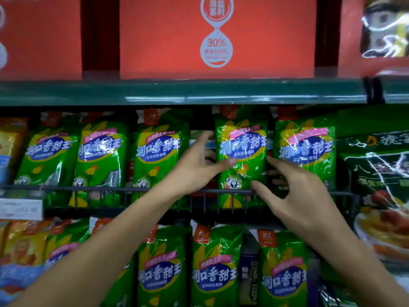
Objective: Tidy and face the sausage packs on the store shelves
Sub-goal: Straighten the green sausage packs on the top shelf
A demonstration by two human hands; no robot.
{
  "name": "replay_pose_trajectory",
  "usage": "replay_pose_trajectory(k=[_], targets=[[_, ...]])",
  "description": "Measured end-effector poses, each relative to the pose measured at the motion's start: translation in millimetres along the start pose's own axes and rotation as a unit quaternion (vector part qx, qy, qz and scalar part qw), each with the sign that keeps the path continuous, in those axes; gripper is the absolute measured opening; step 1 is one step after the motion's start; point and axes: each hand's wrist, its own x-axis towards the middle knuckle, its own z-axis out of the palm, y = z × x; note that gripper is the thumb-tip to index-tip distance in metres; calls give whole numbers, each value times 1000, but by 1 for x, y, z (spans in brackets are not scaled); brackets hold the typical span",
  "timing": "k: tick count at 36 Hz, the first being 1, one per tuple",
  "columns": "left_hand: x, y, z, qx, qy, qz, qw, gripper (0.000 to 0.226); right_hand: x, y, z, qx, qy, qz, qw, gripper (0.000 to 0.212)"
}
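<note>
Green sausage packs stand upright in a row on the middle shelf behind a black wire rail (124, 189). My left hand (199, 165) holds the left edge of one green pack (242, 151), thumb across its front and fingers behind it. On that pack's right side is my right hand (294, 191), fingers spread, fingertips at the pack's right edge and thumb by its lower front. A neighbouring green pack (306, 147) stands just to the right, and another green pack (158, 149) to the left across a dark gap.
Red boxes (217, 36) fill the top shelf above a green shelf edge (199, 91). More green packs (213, 269) stand on the lower shelf. Dark green packs (376, 165) sit at right, orange packs (11, 142) at left, and a price tag (21, 208) hangs on the rail.
</note>
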Motion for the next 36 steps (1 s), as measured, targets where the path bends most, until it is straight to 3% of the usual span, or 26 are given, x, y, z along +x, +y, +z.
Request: replay_pose_trajectory(k=[4, 8, 16, 19, 22, 27, 36], targets=[[0, 9, -9, 11, 31, 24, 999, 75, 6, -1, 7, 88, 21, -12, 996, 69], [-1, 7, -21, 38, 32, 35, 998, 80, 15, -3, 15, 133, 3, -7, 991, 77], [-2, -3, -31, 87, -16, 31, 996, 72, 26, -1, 22, 80, -45, -26, 995, 80], [-4, -7, -34, 137, -24, 20, 990, 89, 26, -4, 22, 84, -55, -39, 994, 82], [-7, -12, -37, 173, 13, 35, 984, 78, 27, -7, 24, 115, -47, -63, 990, 79], [-16, -12, -39, 204, 74, 75, 973, 104, 29, -12, 30, 97, -36, -85, 991, 79], [-24, -8, -38, 303, 68, 113, 944, 82, 36, -21, 27, 78, -53, -56, 994, 86]])
